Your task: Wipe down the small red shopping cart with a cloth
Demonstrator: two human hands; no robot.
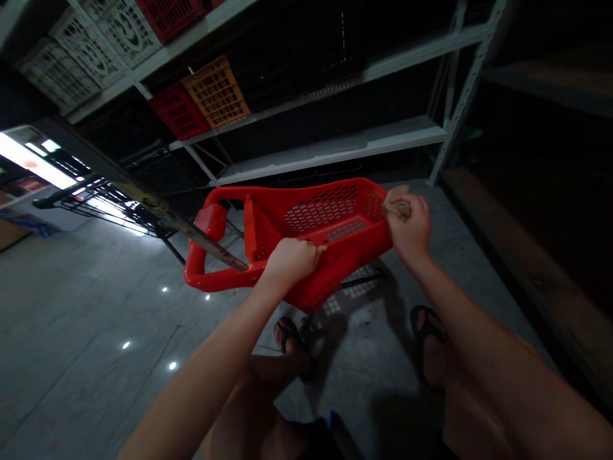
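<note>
A red plastic shopping cart [345, 262] with a perforated basket stands in front of me, its handle end to the left. My left hand [294, 259] is closed over the near rim of the basket, with the fingertips partly hidden inside. At the right end of the cart, my right hand [412, 223] grips a crumpled tan cloth [397, 203] against the corner of the rim. The basket's visible inside shows only its perforated walls and floor.
Metal shelving [330, 153] runs behind the cart, holding a yellow crate [218, 92], a red crate [179, 112] and white crates [112, 32]. A slanting metal post [158, 207] and black wire rack [115, 204] are at left. My sandalled feet [290, 335] flank the cart's near side.
</note>
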